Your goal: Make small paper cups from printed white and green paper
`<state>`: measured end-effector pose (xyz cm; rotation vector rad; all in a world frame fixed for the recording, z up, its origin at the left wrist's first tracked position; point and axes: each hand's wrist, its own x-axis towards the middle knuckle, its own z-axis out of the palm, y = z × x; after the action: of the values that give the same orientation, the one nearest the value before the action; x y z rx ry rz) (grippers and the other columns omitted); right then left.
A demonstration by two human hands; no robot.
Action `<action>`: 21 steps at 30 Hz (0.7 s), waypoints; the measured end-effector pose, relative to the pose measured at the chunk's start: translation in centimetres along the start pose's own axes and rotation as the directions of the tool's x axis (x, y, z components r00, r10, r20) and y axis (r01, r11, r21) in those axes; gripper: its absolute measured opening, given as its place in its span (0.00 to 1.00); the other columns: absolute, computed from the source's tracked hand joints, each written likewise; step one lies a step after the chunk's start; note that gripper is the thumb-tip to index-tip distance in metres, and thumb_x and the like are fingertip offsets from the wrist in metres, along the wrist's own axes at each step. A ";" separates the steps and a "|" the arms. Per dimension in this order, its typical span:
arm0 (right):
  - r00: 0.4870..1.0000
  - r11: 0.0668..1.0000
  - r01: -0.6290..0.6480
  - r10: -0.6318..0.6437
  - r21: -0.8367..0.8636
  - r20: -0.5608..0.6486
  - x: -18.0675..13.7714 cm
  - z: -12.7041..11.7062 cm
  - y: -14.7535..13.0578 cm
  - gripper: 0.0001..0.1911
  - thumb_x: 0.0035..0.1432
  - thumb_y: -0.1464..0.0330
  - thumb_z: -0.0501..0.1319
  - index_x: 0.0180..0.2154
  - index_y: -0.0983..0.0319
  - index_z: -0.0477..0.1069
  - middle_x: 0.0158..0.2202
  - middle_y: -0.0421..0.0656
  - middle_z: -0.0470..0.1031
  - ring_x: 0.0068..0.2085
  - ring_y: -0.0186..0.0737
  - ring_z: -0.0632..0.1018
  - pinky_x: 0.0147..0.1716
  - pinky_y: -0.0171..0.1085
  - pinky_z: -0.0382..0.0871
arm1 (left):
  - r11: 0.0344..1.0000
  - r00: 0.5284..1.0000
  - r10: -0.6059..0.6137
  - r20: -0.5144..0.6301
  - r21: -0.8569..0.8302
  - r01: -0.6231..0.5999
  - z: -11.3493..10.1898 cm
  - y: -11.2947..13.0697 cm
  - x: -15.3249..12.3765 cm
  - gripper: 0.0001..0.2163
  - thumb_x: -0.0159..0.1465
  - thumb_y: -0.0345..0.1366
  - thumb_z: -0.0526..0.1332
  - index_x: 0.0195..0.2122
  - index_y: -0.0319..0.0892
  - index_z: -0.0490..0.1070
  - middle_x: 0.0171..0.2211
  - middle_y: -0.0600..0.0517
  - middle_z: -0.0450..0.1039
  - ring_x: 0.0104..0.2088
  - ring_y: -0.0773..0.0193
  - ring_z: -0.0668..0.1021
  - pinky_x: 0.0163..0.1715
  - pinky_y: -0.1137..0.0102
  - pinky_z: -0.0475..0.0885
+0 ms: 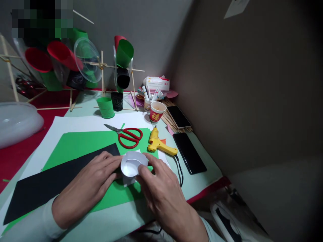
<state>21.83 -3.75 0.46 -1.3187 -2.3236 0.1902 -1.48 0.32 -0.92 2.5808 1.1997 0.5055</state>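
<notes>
A round white paper cup (pixel 132 164) with an open top stands over a small white paper square (pixel 128 181) on a green sheet (pixel 118 196). My right hand (pixel 161 183) grips the cup's right side, thumb at the near rim and fingers behind. From the left, my left hand (pixel 97 173) presses its closed fingertips against the cup's lower side; the exact contact is partly hidden. Red-handled scissors (pixel 130 137) lie just beyond the cup. A yellow glue gun (pixel 161 144) rests to their right. Under my left hand lies a black paper strip (pixel 50 183).
Two phones (pixel 190 153) lie at the right edge. A red-and-white paper cup (pixel 156 112) stands behind the glue gun, near a cup of markers (pixel 150 95). A green cup (pixel 106 107) and a black cup (pixel 117 101) stand before a stick frame (pixel 102 72) holding coloured cups.
</notes>
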 end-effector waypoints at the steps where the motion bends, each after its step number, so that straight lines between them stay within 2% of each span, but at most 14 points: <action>1: 1.000 1.000 0.007 -0.007 -0.021 0.003 0.0 0.0 -0.1 0.13 0.69 0.76 0.57 0.52 0.60 0.70 0.63 0.56 0.71 0.52 0.58 0.77 0.49 0.53 0.76 | 1.000 1.000 0.000 0.006 0.000 0.000 0.0 -0.1 0.2 0.16 0.74 0.33 0.53 0.59 0.43 0.73 0.53 0.45 0.80 0.47 0.52 0.76 0.50 0.58 0.78; 4: 1.000 0.998 0.018 -0.018 -0.060 0.000 0.1 0.0 -0.2 0.13 0.70 0.74 0.58 0.54 0.60 0.70 0.62 0.56 0.72 0.50 0.56 0.77 0.48 0.51 0.76 | 1.000 1.000 0.014 0.002 0.014 -0.014 0.1 -0.2 0.6 0.16 0.72 0.29 0.54 0.56 0.41 0.75 0.53 0.44 0.80 0.47 0.50 0.76 0.50 0.54 0.78; 8: 0.999 0.992 0.036 -0.039 -0.117 -0.027 0.4 0.2 0.3 0.09 0.70 0.73 0.59 0.51 0.60 0.71 0.55 0.52 0.76 0.45 0.51 0.77 0.43 0.47 0.74 | 0.999 0.999 0.037 -0.019 0.029 -0.037 0.3 -0.1 1.0 0.14 0.71 0.29 0.56 0.55 0.39 0.76 0.52 0.42 0.81 0.47 0.49 0.77 0.48 0.53 0.80; 11: 0.999 0.989 0.038 -0.042 -0.140 -0.028 0.4 0.3 0.6 0.09 0.70 0.74 0.60 0.50 0.59 0.70 0.50 0.49 0.77 0.44 0.49 0.76 0.42 0.45 0.72 | 0.997 0.996 0.057 -0.068 0.046 -0.054 0.6 -0.5 0.9 0.16 0.72 0.30 0.55 0.57 0.43 0.74 0.53 0.44 0.81 0.47 0.50 0.79 0.47 0.54 0.81; 16: 0.999 0.983 0.029 -0.032 -0.181 -0.011 0.3 0.1 0.5 0.11 0.67 0.76 0.61 0.50 0.58 0.69 0.44 0.46 0.77 0.41 0.47 0.75 0.42 0.45 0.70 | 0.995 0.966 0.079 -0.246 0.083 -0.060 0.6 -1.8 0.0 0.19 0.75 0.43 0.52 0.63 0.48 0.71 0.57 0.44 0.80 0.55 0.46 0.80 0.53 0.51 0.79; 18: 1.000 0.979 0.022 -0.021 -0.201 0.005 0.2 0.1 0.3 0.13 0.66 0.77 0.61 0.49 0.59 0.69 0.41 0.44 0.75 0.39 0.47 0.74 0.41 0.45 0.69 | 0.994 0.946 0.088 -0.313 0.090 -0.063 0.3 -1.7 0.1 0.19 0.73 0.48 0.54 0.60 0.51 0.74 0.55 0.46 0.82 0.54 0.45 0.81 0.53 0.50 0.79; 21: 1.000 0.975 0.012 -0.012 -0.221 0.002 0.3 0.0 -0.2 0.12 0.64 0.77 0.63 0.48 0.60 0.69 0.38 0.43 0.74 0.37 0.47 0.74 0.42 0.47 0.70 | 0.990 0.927 0.130 -0.353 0.093 -0.103 0.2 -0.2 0.8 0.16 0.70 0.51 0.58 0.52 0.55 0.79 0.49 0.50 0.85 0.51 0.47 0.83 0.50 0.53 0.81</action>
<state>21.60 -3.63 0.65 -1.4065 -2.4076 -0.0749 -1.05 1.09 -1.06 2.7121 1.1907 1.0147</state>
